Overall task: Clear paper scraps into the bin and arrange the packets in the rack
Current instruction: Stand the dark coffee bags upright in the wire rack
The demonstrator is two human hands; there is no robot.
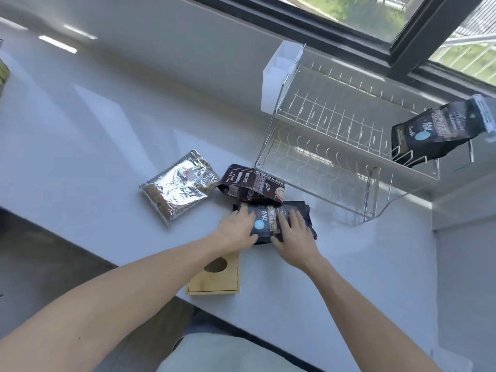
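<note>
A dark packet with a blue dot [271, 220] lies flat on the white counter [94, 146]. My left hand [237, 229] grips its left edge and my right hand [295, 234] grips its right side. A brown packet [252, 185] lies just behind it, partly under the front of the two-tier wire rack [335, 135]. A silver foil packet [179, 185] lies to the left, apart from both. Another dark packet with a blue dot [429, 132] stands tilted in the rack's upper tier at its right end.
A wooden box with an oval hole in its lid [222, 280] sits at the counter's front edge, partly under my left forearm. A white holder [279, 76] hangs on the rack's left end. The window [375, 14] runs behind the rack.
</note>
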